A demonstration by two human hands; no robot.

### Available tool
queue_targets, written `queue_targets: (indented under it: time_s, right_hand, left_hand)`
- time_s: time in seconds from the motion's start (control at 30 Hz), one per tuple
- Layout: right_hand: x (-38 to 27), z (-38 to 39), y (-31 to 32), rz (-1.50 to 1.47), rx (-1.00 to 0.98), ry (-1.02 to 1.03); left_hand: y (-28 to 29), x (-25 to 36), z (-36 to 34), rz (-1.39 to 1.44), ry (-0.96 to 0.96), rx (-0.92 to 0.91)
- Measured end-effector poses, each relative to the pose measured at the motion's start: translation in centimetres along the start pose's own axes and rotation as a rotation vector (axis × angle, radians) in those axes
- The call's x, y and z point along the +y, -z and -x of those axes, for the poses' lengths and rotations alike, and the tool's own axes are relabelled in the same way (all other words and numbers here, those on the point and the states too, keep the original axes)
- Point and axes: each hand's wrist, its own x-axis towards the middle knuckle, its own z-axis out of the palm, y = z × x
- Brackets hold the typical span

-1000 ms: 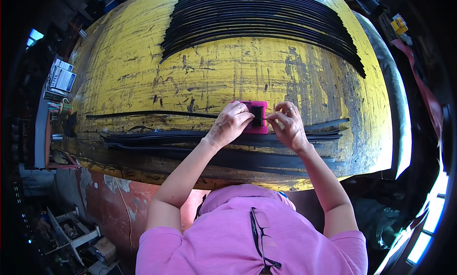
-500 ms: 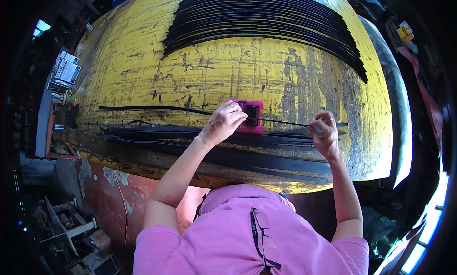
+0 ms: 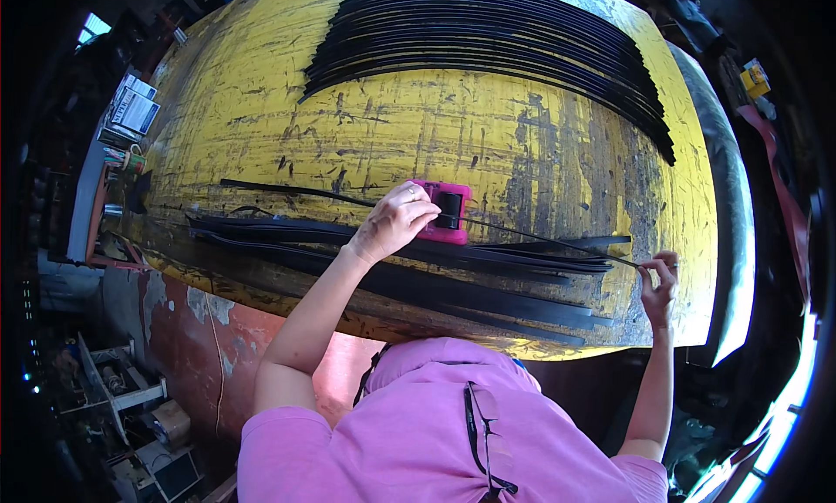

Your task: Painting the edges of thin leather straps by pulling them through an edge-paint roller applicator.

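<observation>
A long thin black strip [image 3: 544, 238] runs across the yellow tabletop, through or over a small pink frame [image 3: 446, 235] with a black roller-like part inside. My left hand [image 3: 396, 220] is closed at the frame's left side, its fingertips pinched on the strip, whose tail trails off to the left. Out to the right, my right hand [image 3: 660, 290] pinches the strip's other end between thumb and fingers, holding it fairly taut. My left fingers hide where the strip enters the frame.
Loose black strips [image 3: 470, 290] lie in a bundle along the near side of the worn yellow table [image 3: 392, 146]. Farther back, several black strips [image 3: 488, 33] are laid side by side. Boxes [image 3: 135, 109] stand at the left edge, and dark sheet material [image 3: 727, 207] hangs at the right.
My right hand has moved right and nearer to me, drawing the strip along. The strip's left tail has slid right. My left hand stays beside the pink frame.
</observation>
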Motion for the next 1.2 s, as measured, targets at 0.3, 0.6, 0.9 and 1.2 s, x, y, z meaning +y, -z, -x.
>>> queue_targets:
  time_s: [0.3,0.6,0.9,1.2]
  right_hand:
    - [9.6,2.6,5.9,0.147,0.024,-0.177]
    - [20.4,5.0,12.8,0.267,0.089,-0.287]
    - [32.2,8.7,21.3,0.641,0.124,-0.331]
    - [34.3,10.4,27.4,0.971,0.131,-0.638]
  left_hand:
    - [-0.1,0.3,-0.1,-0.026,0.057,0.009]
    - [-0.4,1.1,-0.6,-0.056,0.049,-0.009]
    - [-0.4,1.4,-0.6,-0.083,0.065,-0.017]
    - [-0.4,1.6,-0.8,-0.096,0.095,-0.026]
